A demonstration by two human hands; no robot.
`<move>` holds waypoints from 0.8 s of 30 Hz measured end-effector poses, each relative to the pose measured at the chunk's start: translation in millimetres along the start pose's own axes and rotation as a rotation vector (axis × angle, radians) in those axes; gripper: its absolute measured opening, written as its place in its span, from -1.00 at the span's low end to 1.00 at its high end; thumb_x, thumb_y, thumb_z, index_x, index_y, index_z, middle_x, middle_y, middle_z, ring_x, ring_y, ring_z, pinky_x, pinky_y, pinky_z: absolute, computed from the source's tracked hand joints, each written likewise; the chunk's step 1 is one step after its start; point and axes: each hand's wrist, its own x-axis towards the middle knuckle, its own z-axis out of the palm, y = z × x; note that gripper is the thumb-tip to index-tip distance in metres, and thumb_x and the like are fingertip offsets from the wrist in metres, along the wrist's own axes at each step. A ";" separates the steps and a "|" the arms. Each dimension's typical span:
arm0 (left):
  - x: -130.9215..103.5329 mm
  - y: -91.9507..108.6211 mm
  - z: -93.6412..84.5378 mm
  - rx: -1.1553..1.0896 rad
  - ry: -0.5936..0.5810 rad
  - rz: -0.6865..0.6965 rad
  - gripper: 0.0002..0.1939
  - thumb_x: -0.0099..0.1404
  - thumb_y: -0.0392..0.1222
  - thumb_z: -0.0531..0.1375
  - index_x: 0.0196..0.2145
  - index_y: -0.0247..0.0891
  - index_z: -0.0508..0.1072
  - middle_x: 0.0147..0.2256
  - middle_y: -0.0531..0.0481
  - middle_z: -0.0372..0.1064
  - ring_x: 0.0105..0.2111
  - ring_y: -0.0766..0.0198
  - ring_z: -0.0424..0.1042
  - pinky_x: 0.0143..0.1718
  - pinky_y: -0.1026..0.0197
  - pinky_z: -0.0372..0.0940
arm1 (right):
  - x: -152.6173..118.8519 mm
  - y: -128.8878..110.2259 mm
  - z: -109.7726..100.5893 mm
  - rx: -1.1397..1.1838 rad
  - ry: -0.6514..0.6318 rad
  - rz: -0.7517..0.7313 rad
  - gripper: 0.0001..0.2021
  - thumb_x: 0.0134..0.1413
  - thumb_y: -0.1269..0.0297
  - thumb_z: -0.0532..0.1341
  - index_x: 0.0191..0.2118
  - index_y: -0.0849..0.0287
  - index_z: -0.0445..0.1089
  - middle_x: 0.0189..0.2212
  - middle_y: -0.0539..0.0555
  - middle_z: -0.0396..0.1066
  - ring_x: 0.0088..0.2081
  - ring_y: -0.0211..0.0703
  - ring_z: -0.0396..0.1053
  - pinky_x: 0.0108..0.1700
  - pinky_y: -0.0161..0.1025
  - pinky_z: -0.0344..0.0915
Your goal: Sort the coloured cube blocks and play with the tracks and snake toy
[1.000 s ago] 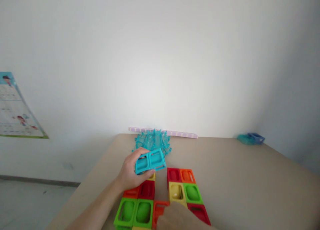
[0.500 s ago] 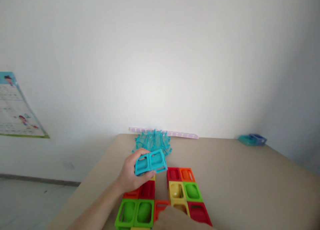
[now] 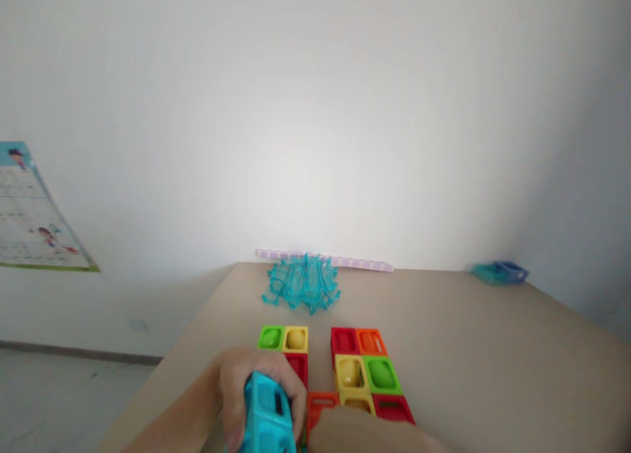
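My left hand point(image 3: 241, 374) is closed around a light-blue plastic block piece point(image 3: 269, 410), tilted on end, with recessed window-like faces. My right hand point(image 3: 362, 433) lies low at the bottom edge beside it; only its back shows, and its fingers are hidden. Between and beyond the hands, hollow blocks sit in two columns on the table: a green block point(image 3: 271, 338) and a yellow block point(image 3: 296, 339) on the left, a red block point(image 3: 344, 341) and an orange block point(image 3: 371, 342) on the right. Another orange block point(image 3: 323, 400) bridges the columns near my right hand.
Clear teal track-like pieces point(image 3: 303, 282) lie stacked toward the back of the table point(image 3: 444, 348). Behind them a pale purple strip point(image 3: 365, 263) rests along the wall. A dark-blue block point(image 3: 511, 272) and a teal piece point(image 3: 489, 273) stand at the back right corner.
My left hand has come down and nearer with the light-blue block piece, turning it from flat to upright. The green and yellow blocks behind it are uncovered. My right hand has barely moved.
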 end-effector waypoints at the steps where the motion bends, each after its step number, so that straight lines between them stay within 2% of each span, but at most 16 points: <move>1: -0.6 -0.7 -1.0 0.013 0.000 -0.031 -0.31 -0.44 -0.16 0.48 -0.23 -0.31 0.52 -0.32 -0.14 0.49 -0.37 0.02 0.46 -0.35 0.13 0.42 | 1.4 -1.3 -4.1 0.007 -0.022 0.000 -0.85 0.08 0.34 0.16 -0.45 0.10 0.44 -0.68 -0.07 0.32 -0.65 -0.27 0.30 -0.60 -0.39 0.14; 5: -2.0 3.6 0.4 0.049 -0.020 -0.040 -0.26 -0.45 -0.08 0.50 -0.21 -0.30 0.53 -0.29 -0.13 0.52 -0.34 -0.05 0.49 -0.37 0.08 0.43 | 1.1 5.9 -28.4 0.024 -0.116 -0.083 -0.90 -0.08 0.40 0.28 -0.54 0.15 0.38 -0.72 -0.12 0.26 -0.63 -0.30 0.26 -0.56 -0.42 0.15; 7: -2.5 7.0 2.5 0.086 -0.021 -0.034 -0.26 -0.41 -0.05 0.50 -0.17 -0.30 0.53 -0.26 -0.14 0.52 -0.33 -0.06 0.50 -0.38 0.07 0.44 | -3.0 13.1 -42.4 0.047 -0.224 -0.263 -0.83 -0.22 0.49 0.33 -0.60 0.19 0.32 -0.72 -0.17 0.20 -0.62 -0.36 0.21 -0.55 -0.45 0.12; 8: -2.7 7.9 3.5 0.106 -0.021 -0.033 -0.25 -0.40 -0.05 0.50 -0.16 -0.31 0.53 -0.25 -0.14 0.52 -0.34 -0.05 0.50 -0.38 0.07 0.44 | -5.4 15.8 -48.9 0.066 -0.279 -0.380 -0.81 -0.24 0.52 0.32 -0.61 0.20 0.29 -0.71 -0.18 0.17 -0.61 -0.38 0.19 -0.55 -0.47 0.10; 10: -2.5 7.1 5.3 0.103 -0.018 -0.002 -0.27 -0.39 -0.02 0.49 -0.18 -0.32 0.54 -0.29 -0.17 0.52 -0.36 -0.05 0.50 -0.40 0.07 0.44 | -9.4 18.1 -59.4 0.092 -0.314 -0.482 -0.77 -0.20 0.53 0.30 -0.64 0.22 0.23 -0.71 -0.19 0.10 -0.62 -0.40 0.14 -0.57 -0.48 0.05; 15: 2.2 0.6 10.5 -0.130 0.107 0.247 -0.33 -0.48 0.21 0.42 -0.44 -0.32 0.51 -0.51 -0.20 0.46 -0.55 0.04 0.44 -0.54 0.12 0.36 | -13.5 13.4 -70.7 0.142 -0.272 -0.352 -0.76 -0.03 0.44 0.22 -0.64 0.21 0.22 -0.74 -0.18 0.05 -0.68 -0.42 0.07 -0.62 -0.48 -0.04; 17: 4.6 1.0 11.6 -0.163 0.105 0.304 -0.35 -0.49 0.24 0.41 -0.49 -0.31 0.49 -0.54 -0.19 0.44 -0.58 0.07 0.43 -0.54 0.12 0.35 | -13.3 12.6 -70.6 0.127 -0.265 -0.348 -0.74 -0.02 0.39 0.20 -0.65 0.20 0.20 -0.76 -0.18 0.01 -0.70 -0.41 0.03 -0.65 -0.45 -0.09; 20: 6.8 2.9 10.6 -0.148 0.051 0.301 -0.36 -0.49 0.23 0.40 -0.51 -0.31 0.49 -0.56 -0.20 0.43 -0.58 0.06 0.43 -0.52 0.10 0.35 | -12.2 12.9 -66.2 0.040 -0.263 -0.300 -0.75 -0.07 0.36 0.20 -0.67 0.18 0.20 -0.78 -0.16 -0.02 -0.73 -0.38 -0.02 -0.67 -0.43 -0.12; 24: 6.4 -0.7 11.6 -0.091 -0.050 0.219 -0.39 -0.50 0.24 0.39 -0.55 -0.32 0.50 -0.56 -0.27 0.46 -0.57 -0.01 0.45 -0.57 0.09 0.34 | -11.9 12.8 -56.1 -0.016 -0.295 -0.109 -0.79 -0.13 0.33 0.20 -0.69 0.17 0.26 -0.84 -0.15 -0.04 -0.79 -0.36 -0.03 -0.70 -0.43 -0.10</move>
